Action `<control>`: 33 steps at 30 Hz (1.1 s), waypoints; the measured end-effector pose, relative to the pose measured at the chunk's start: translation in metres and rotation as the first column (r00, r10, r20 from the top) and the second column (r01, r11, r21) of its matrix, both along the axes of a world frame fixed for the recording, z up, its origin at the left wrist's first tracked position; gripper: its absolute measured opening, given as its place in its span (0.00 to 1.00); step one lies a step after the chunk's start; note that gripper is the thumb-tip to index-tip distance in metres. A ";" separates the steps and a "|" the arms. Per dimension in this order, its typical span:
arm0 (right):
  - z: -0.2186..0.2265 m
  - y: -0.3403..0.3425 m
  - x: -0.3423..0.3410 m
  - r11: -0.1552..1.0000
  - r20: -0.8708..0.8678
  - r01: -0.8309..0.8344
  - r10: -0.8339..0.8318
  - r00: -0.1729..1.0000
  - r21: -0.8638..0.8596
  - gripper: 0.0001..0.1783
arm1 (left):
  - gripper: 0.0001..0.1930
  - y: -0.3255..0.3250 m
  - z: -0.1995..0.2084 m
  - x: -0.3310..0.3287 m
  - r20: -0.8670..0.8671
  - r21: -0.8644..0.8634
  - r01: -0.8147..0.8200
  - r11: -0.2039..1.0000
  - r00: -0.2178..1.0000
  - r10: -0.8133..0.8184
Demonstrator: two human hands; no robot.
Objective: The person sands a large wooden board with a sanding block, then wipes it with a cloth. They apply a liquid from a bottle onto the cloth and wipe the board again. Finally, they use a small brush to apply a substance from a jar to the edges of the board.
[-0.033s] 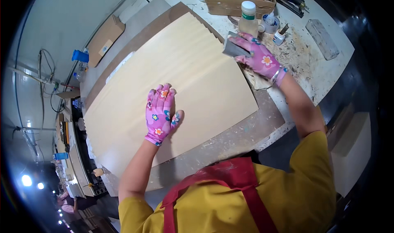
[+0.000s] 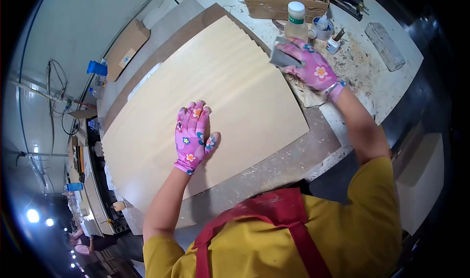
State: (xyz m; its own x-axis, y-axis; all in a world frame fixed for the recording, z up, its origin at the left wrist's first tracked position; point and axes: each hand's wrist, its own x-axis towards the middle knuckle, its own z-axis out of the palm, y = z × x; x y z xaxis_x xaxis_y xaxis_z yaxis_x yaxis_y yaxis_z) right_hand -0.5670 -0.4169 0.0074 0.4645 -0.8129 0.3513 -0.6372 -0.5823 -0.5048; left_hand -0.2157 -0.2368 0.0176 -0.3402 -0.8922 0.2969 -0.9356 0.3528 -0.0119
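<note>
At the far right edge of the pale sheets (image 2: 249,99), the right hand (image 2: 313,70), in a pink flowered glove, has thumb and fingers closed around a grey block (image 2: 285,57); whether the block touches the sheets I cannot tell. The left hand (image 2: 192,138), gloved alike, lies flat on the sheets with its fingers extended near one another and the thumb spread aside, grasping nothing. Beyond the right hand, a white-capped bottle (image 2: 296,29) contains pale liquid, and a cardboard box (image 2: 281,9) holds clear plastic and small items too jumbled to identify. A small white bottle (image 2: 333,46) has a dark-tipped piece standing in its mouth. The sheets' far edge is stepped, layer behind layer; their near edge runs straight, with a strip of the brown board (image 2: 313,143) showing beside it. Stained tabletop (image 2: 360,80) spreads rightward from the right wrist, toward a long grey bar (image 2: 385,46) well apart from the hand.
</note>
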 end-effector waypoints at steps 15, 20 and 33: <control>-0.097 0.082 -0.030 0.699 0.801 -0.403 -0.568 0.189 0.591 0.32 | 0.35 -0.136 0.115 -0.084 -0.303 -0.135 0.224 0.965 0.918 -0.256; -0.116 0.090 -0.013 0.787 0.806 -0.245 -0.467 0.364 0.566 0.32 | 0.33 -0.254 0.126 -0.174 -0.090 -0.022 0.453 0.891 0.887 -0.453; -0.113 0.096 -0.020 0.746 0.850 -0.411 -0.489 0.196 0.524 0.38 | 0.28 -0.331 0.079 -0.212 -0.084 0.109 0.278 0.954 0.959 -0.270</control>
